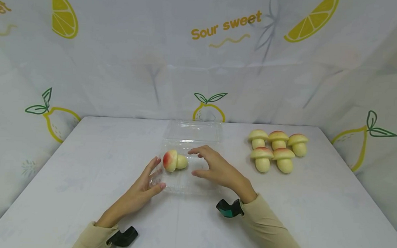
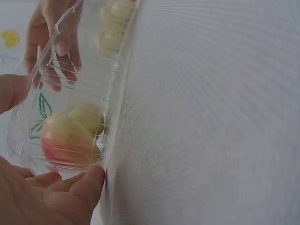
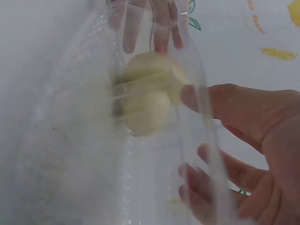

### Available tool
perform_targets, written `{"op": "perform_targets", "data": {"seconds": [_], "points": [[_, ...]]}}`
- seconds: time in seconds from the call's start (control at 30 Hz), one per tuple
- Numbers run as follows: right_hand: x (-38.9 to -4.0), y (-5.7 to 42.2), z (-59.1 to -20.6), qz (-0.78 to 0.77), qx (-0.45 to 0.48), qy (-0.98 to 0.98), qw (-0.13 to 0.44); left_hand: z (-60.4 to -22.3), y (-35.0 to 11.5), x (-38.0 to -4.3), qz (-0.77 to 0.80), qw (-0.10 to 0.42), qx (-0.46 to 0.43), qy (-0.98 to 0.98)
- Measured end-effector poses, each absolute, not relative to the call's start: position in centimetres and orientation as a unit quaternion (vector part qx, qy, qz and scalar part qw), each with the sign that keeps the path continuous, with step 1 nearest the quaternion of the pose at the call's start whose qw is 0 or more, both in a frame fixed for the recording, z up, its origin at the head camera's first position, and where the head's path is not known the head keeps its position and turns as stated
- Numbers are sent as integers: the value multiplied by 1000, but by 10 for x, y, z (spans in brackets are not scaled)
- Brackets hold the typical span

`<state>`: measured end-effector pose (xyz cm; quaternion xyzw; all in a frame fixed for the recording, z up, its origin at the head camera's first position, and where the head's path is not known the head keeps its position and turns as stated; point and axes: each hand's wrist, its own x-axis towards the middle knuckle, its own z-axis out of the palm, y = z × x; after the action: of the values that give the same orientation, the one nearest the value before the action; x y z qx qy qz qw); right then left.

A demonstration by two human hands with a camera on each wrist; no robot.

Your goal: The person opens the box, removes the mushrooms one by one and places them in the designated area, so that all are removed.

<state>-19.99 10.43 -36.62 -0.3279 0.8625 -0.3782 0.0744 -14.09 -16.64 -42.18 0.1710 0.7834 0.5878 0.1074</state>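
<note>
A clear plastic clamshell box (image 1: 196,183) lies on the table with its lid (image 1: 193,131) folded back. Inside, toward the left end, a yellow mushroom-shaped piece (image 1: 172,161) with a red-blushed cap lies on its side, the stem pointing right. My left hand (image 1: 137,193) is at the box's left end, fingers spread along the outside and thumb by the front corner. In the left wrist view, its fingertips (image 2: 96,176) are right at the box wall. Over the box's right half, my right hand (image 1: 219,169) has thumb and fingers apart, with nothing between them.
Several more mushroom-shaped pieces (image 1: 273,151) stand cap-up in two rows to the right of the box. A white cloth (image 1: 66,181) covers the table, and a lemon-printed curtain (image 1: 128,61) hangs behind its far edge.
</note>
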Motion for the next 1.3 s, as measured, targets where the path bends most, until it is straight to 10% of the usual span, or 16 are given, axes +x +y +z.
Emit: {"op": "perform_targets", "data": {"seconds": [1.3], "points": [[-211,58,-381,-356,-348,862,92,-420,-168,-141,586,108,172,784]]}}
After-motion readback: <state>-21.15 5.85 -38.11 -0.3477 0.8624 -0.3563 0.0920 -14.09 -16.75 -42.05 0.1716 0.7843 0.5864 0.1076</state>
